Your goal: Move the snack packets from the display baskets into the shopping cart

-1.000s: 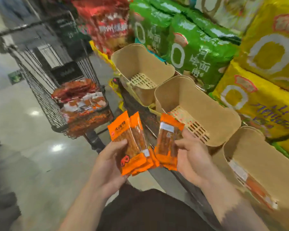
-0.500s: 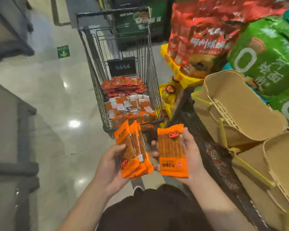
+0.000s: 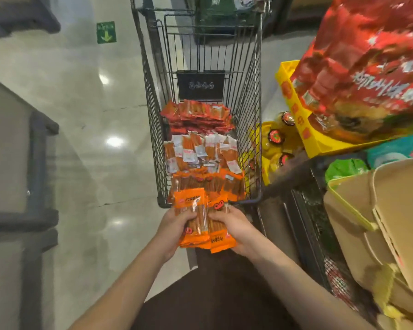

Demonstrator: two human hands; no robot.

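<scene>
Left hand curled round a bunch of orange packets, thumb across the front; right hand just beside it, gripping more of the same, the two bunches pressed together just near of the cart rim. Beyond, in the cart: an orange row nearest, touching the held packets in view, then white-labelled ones, then a red pile farthest, under a black sign. To the right, tan baskets near, a yellow tray with big red bags farther, glossy floor left.
</scene>
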